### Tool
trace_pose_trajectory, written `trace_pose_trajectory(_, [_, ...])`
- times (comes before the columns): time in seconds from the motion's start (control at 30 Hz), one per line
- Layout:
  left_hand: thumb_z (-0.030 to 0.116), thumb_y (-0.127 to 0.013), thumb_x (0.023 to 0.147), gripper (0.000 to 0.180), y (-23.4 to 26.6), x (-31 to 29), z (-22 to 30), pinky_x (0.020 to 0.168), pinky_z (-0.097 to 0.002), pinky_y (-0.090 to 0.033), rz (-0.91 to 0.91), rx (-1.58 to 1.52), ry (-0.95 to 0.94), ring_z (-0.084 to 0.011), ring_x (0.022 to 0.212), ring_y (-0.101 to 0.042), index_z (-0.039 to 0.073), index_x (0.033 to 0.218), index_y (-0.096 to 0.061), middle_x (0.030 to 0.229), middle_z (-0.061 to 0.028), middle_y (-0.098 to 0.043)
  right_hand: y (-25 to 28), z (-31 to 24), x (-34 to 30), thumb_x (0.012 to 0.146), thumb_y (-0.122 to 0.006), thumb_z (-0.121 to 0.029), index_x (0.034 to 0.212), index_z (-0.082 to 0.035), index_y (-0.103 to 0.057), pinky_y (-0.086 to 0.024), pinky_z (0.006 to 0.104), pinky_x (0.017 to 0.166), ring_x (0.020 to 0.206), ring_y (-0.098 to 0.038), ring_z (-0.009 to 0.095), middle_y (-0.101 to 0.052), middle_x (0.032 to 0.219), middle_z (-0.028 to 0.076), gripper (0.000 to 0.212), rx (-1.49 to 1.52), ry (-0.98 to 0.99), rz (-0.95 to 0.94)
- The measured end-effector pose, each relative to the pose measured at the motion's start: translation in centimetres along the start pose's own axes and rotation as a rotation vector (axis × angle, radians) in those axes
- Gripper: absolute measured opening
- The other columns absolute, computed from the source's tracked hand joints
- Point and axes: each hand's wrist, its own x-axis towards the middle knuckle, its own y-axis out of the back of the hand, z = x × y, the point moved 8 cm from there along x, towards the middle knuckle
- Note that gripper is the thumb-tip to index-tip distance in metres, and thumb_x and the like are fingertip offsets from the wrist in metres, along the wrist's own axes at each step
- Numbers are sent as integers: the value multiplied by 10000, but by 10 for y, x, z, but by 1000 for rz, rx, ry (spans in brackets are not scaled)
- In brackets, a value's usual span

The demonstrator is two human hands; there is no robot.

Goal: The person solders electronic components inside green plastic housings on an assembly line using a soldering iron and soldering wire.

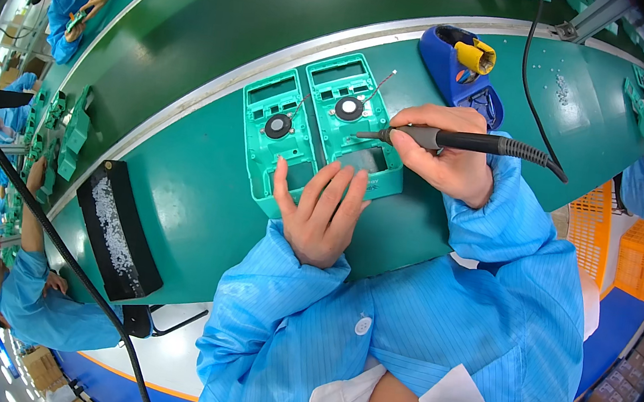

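Note:
Two green plastic housings [272, 152] lie side by side on the bench, their insides facing up. Each carries a round black speaker: one speaker [277, 126] in the left housing, the other speaker [349, 108], with a white centre, in the right one. A thin wire rises from each speaker. My right hand [448, 154] is closed around a soldering iron [458, 140]. Its tip is over the right housing, just below the speaker; whether it touches is unclear. My left hand [322, 213] rests with fingers spread on the near ends of both housings.
A blue soldering iron stand [445, 63] with a yellow holder sits beyond my right hand. A black tray [121, 233] of small clear pieces lies at left. Small pale pieces [562, 90] are scattered at right. Cables cross both sides. Co-workers [47, 280] sit nearby.

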Motion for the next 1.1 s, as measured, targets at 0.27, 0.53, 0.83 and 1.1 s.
trace_pose_trajectory(0.27, [203,-773,781,407,2,2,-1,1114,-634,-214,-17,-5,-5,-220,1058,-625,56,1144,-662,1101,-47,-652,-5,1,2,796,-709,-65,846,-2,-679,-408,244,449,493,-554,93,-631,638,64,86,56,5,14])
trace_pose_trajectory(0.53, [206,-775,778,407,3,2,-1,1113,-635,-216,-18,-5,1,-220,1058,-626,57,1141,-665,1090,-47,-654,-7,0,3,793,-706,-63,833,-8,-677,-411,249,448,499,-565,103,-627,628,62,74,34,14,2])
trace_pose_trajectory(0.83, [209,-776,776,398,3,1,-2,1111,-635,-219,-18,-4,1,-217,1058,-624,60,1129,-671,1085,-41,-656,-7,3,4,777,-716,-78,819,-21,-679,-384,258,434,464,-518,108,-602,601,62,80,1,13,-1])
trace_pose_trajectory(1.1, [207,-782,768,404,3,2,-1,1111,-631,-222,-29,3,1,-216,1054,-622,59,1128,-672,1081,-41,-653,-7,2,5,774,-714,-77,815,-20,-681,-402,265,447,481,-545,123,-622,616,68,78,18,-7,-4])
